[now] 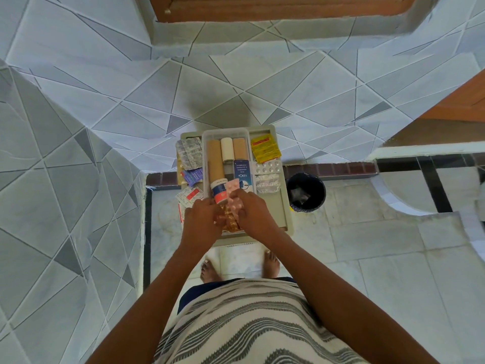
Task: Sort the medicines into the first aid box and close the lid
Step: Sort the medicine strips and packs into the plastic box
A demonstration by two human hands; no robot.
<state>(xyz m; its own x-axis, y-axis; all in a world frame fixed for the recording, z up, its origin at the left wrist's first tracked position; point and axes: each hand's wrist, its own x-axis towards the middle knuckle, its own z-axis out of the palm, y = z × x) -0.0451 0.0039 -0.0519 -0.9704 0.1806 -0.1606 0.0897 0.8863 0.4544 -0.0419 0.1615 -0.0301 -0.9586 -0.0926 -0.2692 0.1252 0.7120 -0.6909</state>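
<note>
A clear first aid box [204, 143] stands on a grey tray [284, 206]. Inside lie three bandage rolls [216, 164], a blue medicine carton [242, 172] and a small white bottle [219, 190]. My left hand [203, 222] and my right hand [254, 214] meet at the box's near end. Both are closed around amber capsule strips [231, 224]. My right hand also touches a pink blister strip [233, 193]. Silver blister packs [189, 151] and sachets lie left of the box. A yellow sachet [265, 148] and more blister strips [267, 174] lie to its right.
A dark waste bin [305, 191] stands on the floor right of the tray. Tiled walls rise to the left and behind. My bare feet [210, 270] are on the floor just below the tray. A wooden door edge [467, 101] shows at right.
</note>
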